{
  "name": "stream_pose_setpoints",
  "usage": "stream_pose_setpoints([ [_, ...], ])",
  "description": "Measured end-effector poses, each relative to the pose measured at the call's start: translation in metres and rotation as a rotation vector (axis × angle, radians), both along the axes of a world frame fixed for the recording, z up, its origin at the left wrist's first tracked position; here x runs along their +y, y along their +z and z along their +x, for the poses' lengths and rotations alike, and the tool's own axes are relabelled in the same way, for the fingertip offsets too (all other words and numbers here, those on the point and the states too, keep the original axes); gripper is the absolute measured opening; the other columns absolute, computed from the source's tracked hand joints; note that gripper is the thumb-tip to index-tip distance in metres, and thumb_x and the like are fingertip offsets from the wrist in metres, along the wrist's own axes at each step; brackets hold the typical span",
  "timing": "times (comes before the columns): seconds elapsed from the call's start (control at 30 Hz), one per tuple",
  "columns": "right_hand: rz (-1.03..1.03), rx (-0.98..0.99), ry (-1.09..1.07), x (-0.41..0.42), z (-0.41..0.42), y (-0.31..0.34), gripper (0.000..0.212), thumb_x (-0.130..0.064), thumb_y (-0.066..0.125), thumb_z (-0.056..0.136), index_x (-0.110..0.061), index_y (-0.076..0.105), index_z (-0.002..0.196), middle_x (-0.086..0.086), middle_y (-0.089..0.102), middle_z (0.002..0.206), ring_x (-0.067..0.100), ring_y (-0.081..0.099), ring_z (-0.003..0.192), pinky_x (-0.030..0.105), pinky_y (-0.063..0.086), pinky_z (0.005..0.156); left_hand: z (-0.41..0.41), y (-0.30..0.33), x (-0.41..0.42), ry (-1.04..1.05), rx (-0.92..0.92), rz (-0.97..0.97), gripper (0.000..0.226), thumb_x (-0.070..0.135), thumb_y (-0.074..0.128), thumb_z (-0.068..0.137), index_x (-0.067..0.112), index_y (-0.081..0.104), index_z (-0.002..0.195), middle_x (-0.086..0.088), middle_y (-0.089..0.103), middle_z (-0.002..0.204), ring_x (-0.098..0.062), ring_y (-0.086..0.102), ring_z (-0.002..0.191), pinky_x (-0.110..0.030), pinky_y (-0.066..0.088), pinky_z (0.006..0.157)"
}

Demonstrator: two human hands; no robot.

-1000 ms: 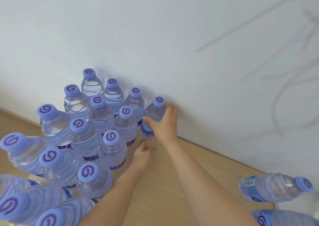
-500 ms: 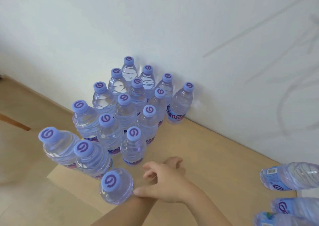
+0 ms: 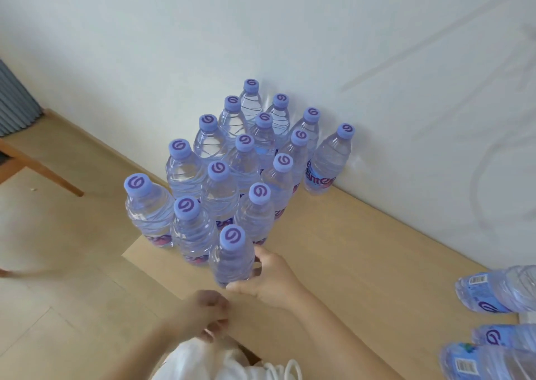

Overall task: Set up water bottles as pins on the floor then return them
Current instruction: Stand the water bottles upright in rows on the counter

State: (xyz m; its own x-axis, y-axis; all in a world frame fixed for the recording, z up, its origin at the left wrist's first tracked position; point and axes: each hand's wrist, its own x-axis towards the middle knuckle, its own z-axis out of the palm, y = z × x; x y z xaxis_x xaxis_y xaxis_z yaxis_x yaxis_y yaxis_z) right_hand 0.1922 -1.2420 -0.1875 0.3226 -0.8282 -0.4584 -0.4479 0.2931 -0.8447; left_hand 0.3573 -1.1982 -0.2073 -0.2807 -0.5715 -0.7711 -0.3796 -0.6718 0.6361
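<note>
Several clear water bottles with purple caps (image 3: 246,159) stand upright in a tight cluster on a cardboard sheet (image 3: 348,249) against the white wall. One bottle (image 3: 327,164) stands slightly apart at the cluster's right, by the wall. My right hand (image 3: 269,278) is wrapped around the body of the nearest front bottle (image 3: 232,257), which is upright. My left hand (image 3: 203,313) is blurred, lower and to the left, with its fingers curled over a white bag (image 3: 220,362). Whether it holds anything is unclear.
Three more bottles lie on their sides at the right edge (image 3: 499,292). A wooden furniture leg (image 3: 43,173) slants across the floor on the left, below a grey ribbed object (image 3: 14,101). Pale floor (image 3: 72,307) extends to the left of the cardboard.
My right hand let go of the bottle by the wall, drew back and closed on the nearest front bottle. My left hand pulled back toward the white bag. The view backed away from the cluster.
</note>
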Motion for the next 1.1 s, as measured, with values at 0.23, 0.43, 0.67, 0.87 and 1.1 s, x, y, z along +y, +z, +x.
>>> stream_pose_setpoints([
  [0.23,-0.02,0.027,-0.146,-0.001,-0.01,-0.029,0.036,-0.02,0.086,0.065,-0.018,0.058,0.089,0.0,0.065,0.091,0.013,0.061,0.084,0.021,0.05,0.078,0.001,-0.004,-0.004,0.372,0.092,0.023,0.013,-0.003,0.05,0.092,0.001,0.06,0.099,-0.008,0.07,0.086,-0.017,0.065,0.074,-0.024,0.054,0.062],
  [0.43,-0.049,0.034,-0.113,0.006,-0.007,-0.034,0.033,-0.017,0.079,0.073,-0.034,0.057,0.09,-0.008,0.063,0.09,-0.004,0.059,0.077,0.013,0.049,0.077,0.002,-0.005,-0.006,0.422,0.133,0.043,0.015,-0.006,0.047,0.092,0.0,0.06,0.098,-0.01,0.07,0.086,-0.018,0.066,0.072,-0.022,0.055,0.059],
  [0.67,-0.063,0.065,-0.176,0.014,0.004,-0.034,0.032,-0.031,0.08,0.071,-0.028,0.058,0.094,0.005,0.067,0.1,0.013,0.062,0.087,0.024,0.05,0.081,0.001,-0.001,-0.013,0.362,0.061,-0.008,0.014,-0.004,0.047,0.092,-0.003,0.06,0.087,-0.013,0.066,0.071,-0.016,0.062,0.052,-0.023,0.053,0.051],
  [0.87,-0.046,0.178,-0.176,0.0,-0.037,-0.008,0.045,-0.021,0.068,0.083,-0.014,0.054,0.125,-0.004,0.055,0.106,0.007,0.056,0.088,0.013,0.044,0.075,-0.039,0.011,-0.014,-0.119,-0.022,0.037,0.011,0.01,0.055,0.087,0.006,0.06,0.079,-0.004,0.066,0.062,-0.013,0.057,0.049,-0.02,0.047,0.05],
  [1.1,-0.414,0.334,-1.137,0.022,-0.19,0.043,0.032,-0.013,0.061,0.087,-0.009,0.055,0.118,-0.004,0.053,0.109,0.01,0.051,0.099,0.021,0.035,0.084,-0.161,0.014,-0.04,-0.529,-0.077,-0.459,0.013,0.021,0.056,0.089,0.016,0.061,0.1,0.002,0.061,0.089,-0.011,0.056,0.078,-0.017,0.041,0.059],
])
